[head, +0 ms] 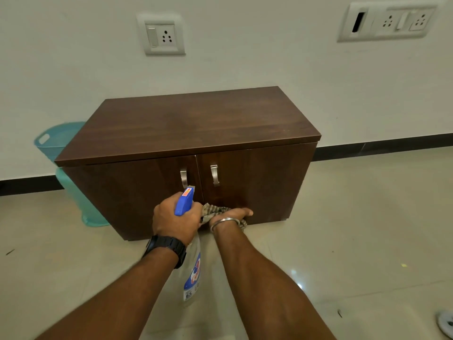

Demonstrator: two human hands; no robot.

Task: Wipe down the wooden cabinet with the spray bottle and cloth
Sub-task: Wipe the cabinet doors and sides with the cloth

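At the far left a teal plastic basket stands on the tiled floor, against the white wall and just beside the left end of the wooden cabinet. A wall socket sits above the cabinet.

The dark brown cabinet stands on the floor against the wall. Both its doors are closed, with the left door handle and the right door handle on either side of the middle seam.

My left grip, a black watch on its wrist, is closed around the neck of the spray bottle. The bottle's blue head points at the cabinet front just below the left handle, and its clear body hangs under my wrist.

Just to the right, the striped cloth lies bunched against the lower part of the right door, near the seam. My right grip, a metal bangle on its wrist, holds the cloth there with the thumb pointing right. The fingers are hidden behind the hand.

At the upper right a switch panel with two sockets is set into the wall.
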